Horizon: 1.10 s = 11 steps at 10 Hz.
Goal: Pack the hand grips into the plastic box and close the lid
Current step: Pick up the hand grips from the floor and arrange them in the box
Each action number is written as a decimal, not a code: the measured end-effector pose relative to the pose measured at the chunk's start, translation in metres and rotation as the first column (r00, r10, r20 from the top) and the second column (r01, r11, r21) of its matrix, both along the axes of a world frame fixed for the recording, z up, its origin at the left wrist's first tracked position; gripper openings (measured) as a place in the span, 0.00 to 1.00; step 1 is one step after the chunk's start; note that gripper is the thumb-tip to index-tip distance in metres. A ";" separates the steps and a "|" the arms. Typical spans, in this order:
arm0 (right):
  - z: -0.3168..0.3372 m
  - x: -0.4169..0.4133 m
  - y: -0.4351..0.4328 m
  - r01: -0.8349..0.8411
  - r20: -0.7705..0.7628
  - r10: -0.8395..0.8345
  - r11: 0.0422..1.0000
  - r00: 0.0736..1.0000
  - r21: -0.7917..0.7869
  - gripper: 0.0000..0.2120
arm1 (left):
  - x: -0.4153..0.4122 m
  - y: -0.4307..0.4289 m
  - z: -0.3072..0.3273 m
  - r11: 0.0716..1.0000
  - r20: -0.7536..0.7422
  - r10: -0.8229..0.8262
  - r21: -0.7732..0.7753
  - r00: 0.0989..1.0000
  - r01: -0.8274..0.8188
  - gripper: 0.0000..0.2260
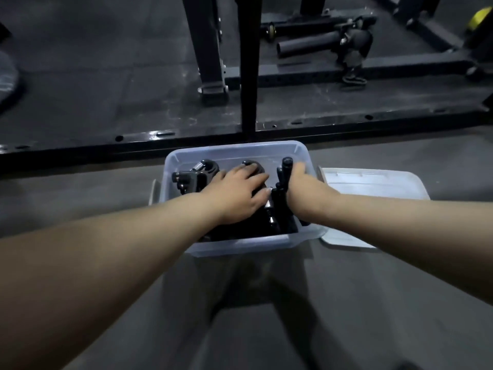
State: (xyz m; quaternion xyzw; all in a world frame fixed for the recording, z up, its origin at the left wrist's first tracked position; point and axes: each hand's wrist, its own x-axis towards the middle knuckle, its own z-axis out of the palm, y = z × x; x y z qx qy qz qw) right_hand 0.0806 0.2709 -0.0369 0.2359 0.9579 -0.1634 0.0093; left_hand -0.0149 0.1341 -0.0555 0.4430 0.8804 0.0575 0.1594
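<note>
Hand grips [197, 176] fill the box [240, 245]; left hand [240, 194] flat on them, right hand's [298, 180] grasp unclear.

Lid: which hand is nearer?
Right. The right hand is inside the box at its right wall, just beside the lid on the floor. The left hand presses the grips mid-box, farther away.

dim gym; dark rubber floor [93, 84], black steel rack frame [248, 62] behind.
</note>
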 end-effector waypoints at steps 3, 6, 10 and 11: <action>-0.008 -0.003 0.009 0.130 0.393 0.024 0.923 0.919 -0.361 0.14 | 0.008 -0.006 -0.015 1.000 -0.144 0.006 -0.012 0.990 -0.008 0.25; 0.011 -0.007 0.019 -0.175 0.425 0.228 0.972 0.876 -0.160 0.11 | 0.008 -0.019 -0.010 1.000 -0.120 -0.021 -0.023 0.993 0.019 0.27; 0.050 -0.009 0.044 -0.047 0.269 0.102 0.978 0.958 -0.205 0.15 | 0.015 -0.024 -0.021 1.000 -0.276 -0.013 0.022 0.961 0.020 0.30; 0.041 0.002 0.033 -0.143 0.282 0.157 0.987 0.947 -0.070 0.12 | 0.016 -0.023 -0.020 1.000 -0.286 -0.019 0.015 0.958 0.025 0.29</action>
